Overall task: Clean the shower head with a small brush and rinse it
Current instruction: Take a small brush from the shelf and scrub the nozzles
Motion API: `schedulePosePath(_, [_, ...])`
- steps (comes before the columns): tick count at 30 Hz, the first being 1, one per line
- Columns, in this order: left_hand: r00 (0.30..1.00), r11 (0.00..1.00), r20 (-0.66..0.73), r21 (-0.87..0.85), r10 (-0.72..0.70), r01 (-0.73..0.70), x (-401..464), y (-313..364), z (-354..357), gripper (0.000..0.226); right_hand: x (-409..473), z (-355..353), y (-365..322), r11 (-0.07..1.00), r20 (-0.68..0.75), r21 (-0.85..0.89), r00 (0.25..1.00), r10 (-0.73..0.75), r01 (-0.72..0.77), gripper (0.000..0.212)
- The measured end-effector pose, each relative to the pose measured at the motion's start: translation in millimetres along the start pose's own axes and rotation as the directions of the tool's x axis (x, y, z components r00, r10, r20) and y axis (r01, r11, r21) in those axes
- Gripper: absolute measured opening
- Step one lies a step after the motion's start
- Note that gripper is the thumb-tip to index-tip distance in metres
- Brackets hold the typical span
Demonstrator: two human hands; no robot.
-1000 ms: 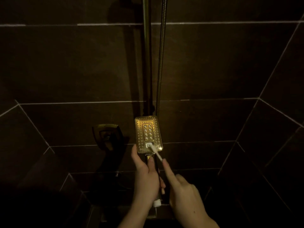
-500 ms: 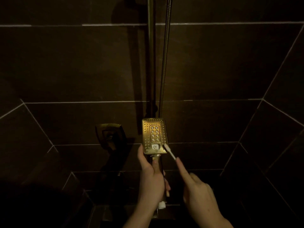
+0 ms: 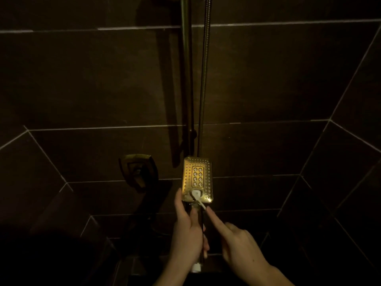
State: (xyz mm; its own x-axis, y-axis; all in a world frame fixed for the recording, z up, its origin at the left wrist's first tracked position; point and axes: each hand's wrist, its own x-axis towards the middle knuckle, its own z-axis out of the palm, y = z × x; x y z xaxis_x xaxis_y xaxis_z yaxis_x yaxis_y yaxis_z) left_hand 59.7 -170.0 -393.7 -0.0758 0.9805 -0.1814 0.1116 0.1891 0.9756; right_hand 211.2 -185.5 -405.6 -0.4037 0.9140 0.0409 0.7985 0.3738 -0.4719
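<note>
A gold rectangular shower head [image 3: 196, 174] faces me, its nozzle plate lit against dark tiles. My left hand [image 3: 188, 230] grips its handle just below the head, thumb up along the stem. My right hand [image 3: 237, 242] holds a small white brush [image 3: 198, 198], index finger stretched along the brush's stem. The brush head lies on the lower edge of the nozzle plate, over the white button there.
A vertical slide rail [image 3: 186, 79] and a metal hose [image 3: 204, 89] run up the wall behind the shower head. A brass wall fitting [image 3: 136, 170] sits to the left. Dark tiled walls [image 3: 288, 79] close in on three sides.
The brush head went from the plate's lower edge out to its right corner and has now come back onto the lower middle. The view shifted slightly.
</note>
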Motion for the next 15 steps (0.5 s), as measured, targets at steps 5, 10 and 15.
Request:
schedulePosePath(5, [0.998, 0.999, 0.063, 0.04, 0.026, -0.029, -2.2, -17.1, -18.8, 0.072, 13.5, -29.6, 20.5, 0.996, -0.133, -0.087, 0.991, 0.023, -0.035, 0.098])
schedulePosePath(10, [0.987, 0.996, 0.161, 0.077, 0.026, -0.039, -3.0, -26.8, -33.6, 0.102, 23.5, -72.3, 32.8, 0.979, -0.141, -0.203, 0.99, -0.021, -0.008, 0.093])
schedulePosePath(15, [0.977, 0.99, 0.208, 0.113, 0.054, -0.079, -2.7, -33.4, -39.8, 0.1, 10.9, -47.5, 33.6, 0.964, -0.005, -0.253, 0.997, -0.081, 0.077, 0.094])
